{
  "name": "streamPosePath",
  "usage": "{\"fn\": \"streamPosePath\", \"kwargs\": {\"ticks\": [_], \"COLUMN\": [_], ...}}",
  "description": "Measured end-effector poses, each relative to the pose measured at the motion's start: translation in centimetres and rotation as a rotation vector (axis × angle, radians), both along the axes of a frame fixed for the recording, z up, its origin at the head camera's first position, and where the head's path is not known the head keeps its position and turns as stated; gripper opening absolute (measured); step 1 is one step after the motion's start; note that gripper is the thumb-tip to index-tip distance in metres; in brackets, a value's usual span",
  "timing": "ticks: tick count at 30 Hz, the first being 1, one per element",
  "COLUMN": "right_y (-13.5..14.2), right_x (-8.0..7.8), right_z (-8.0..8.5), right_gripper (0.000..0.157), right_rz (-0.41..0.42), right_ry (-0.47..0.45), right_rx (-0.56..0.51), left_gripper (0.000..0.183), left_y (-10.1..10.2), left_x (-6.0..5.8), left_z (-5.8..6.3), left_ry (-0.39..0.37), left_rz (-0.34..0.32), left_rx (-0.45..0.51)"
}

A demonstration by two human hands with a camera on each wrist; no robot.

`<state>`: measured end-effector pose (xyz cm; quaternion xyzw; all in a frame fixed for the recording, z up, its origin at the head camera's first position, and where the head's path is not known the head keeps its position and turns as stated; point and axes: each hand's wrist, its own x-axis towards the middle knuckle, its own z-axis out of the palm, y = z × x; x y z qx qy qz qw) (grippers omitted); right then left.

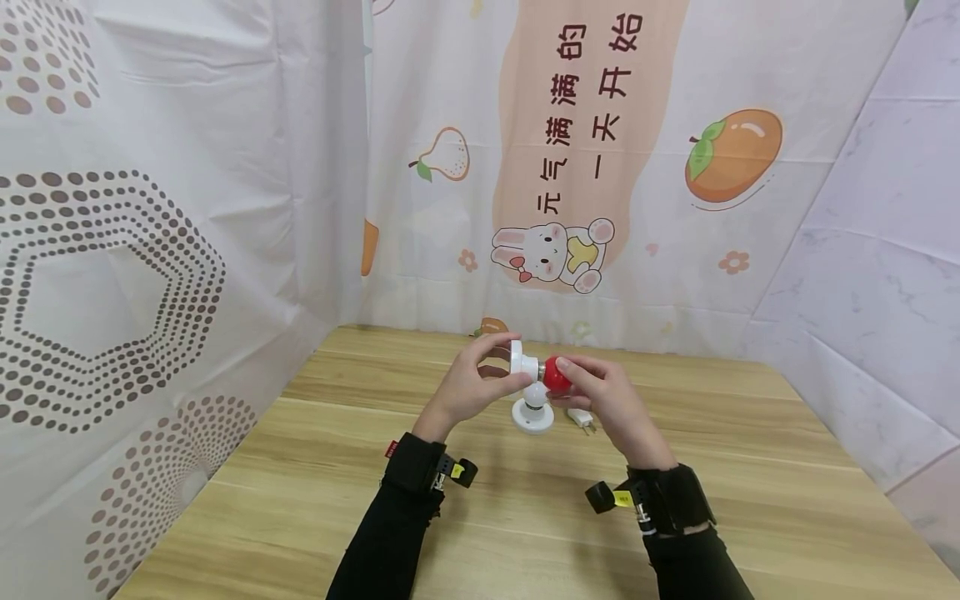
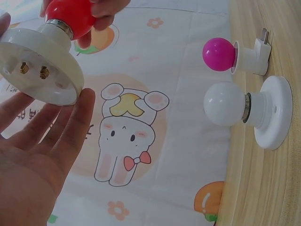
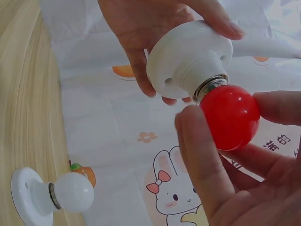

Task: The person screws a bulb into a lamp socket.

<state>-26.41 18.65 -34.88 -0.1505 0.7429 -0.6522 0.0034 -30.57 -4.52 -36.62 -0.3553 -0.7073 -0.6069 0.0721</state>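
My left hand (image 1: 474, 385) grips a white round lamp socket (image 3: 188, 61) by the rim of its base, holding it sideways above the table. In the left wrist view the underside of that base shows brass contacts. A red bulb (image 3: 230, 117) sits at the socket's mouth, with part of its metal screw cap visible between them. The fingers and thumb of my right hand (image 1: 609, 400) pinch the red bulb's globe. How far the cap is threaded in cannot be seen.
On the table (image 1: 495, 517) below the hands stands another white socket (image 1: 533, 418) with a white bulb (image 2: 225, 103) in it. Beside it is a plug-in socket (image 2: 256, 57) with a magenta bulb (image 2: 219, 54). A printed curtain (image 1: 435, 225) hangs behind the table.
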Motion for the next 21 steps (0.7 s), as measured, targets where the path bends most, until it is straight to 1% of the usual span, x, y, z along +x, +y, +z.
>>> {"fn": "streamPosePath", "kwargs": {"ticks": [3, 7, 10, 13, 14, 16, 18, 21], "right_y": [-0.06, -0.21, -0.37, -0.47, -0.45, -0.31, -0.07, 0.31], "right_x": [-0.01, 0.05, 0.20, 0.31, 0.30, 0.19, 0.01, -0.27], "right_z": [-0.02, -0.09, -0.13, -0.20, -0.23, -0.34, -0.40, -0.52], "right_gripper": [0.053, 0.048, 0.038, 0.030, 0.029, 0.031, 0.037, 0.047], "right_rz": [-0.019, -0.087, -0.152, -0.169, -0.164, -0.127, -0.069, 0.010], "right_ry": [0.016, 0.077, 0.174, 0.287, 0.322, 0.383, 0.428, 0.464], "right_rx": [0.020, 0.030, 0.041, 0.057, 0.067, 0.079, 0.084, 0.075], "left_gripper": [0.055, 0.055, 0.056, 0.058, 0.059, 0.062, 0.064, 0.065], "left_y": [-0.06, -0.11, -0.14, -0.23, -0.27, -0.34, -0.42, -0.46], "left_x": [-0.06, -0.09, -0.08, -0.06, -0.06, -0.05, -0.08, -0.18], "left_z": [-0.07, -0.10, -0.06, -0.02, -0.02, 0.01, 0.02, -0.05], "left_ry": [0.007, 0.018, 0.018, 0.013, 0.012, 0.010, 0.008, 0.005], "left_rz": [-0.002, -0.002, 0.001, 0.009, 0.011, 0.017, 0.020, 0.019], "left_rx": [0.002, 0.009, 0.011, 0.011, 0.012, 0.015, 0.022, 0.029]}}
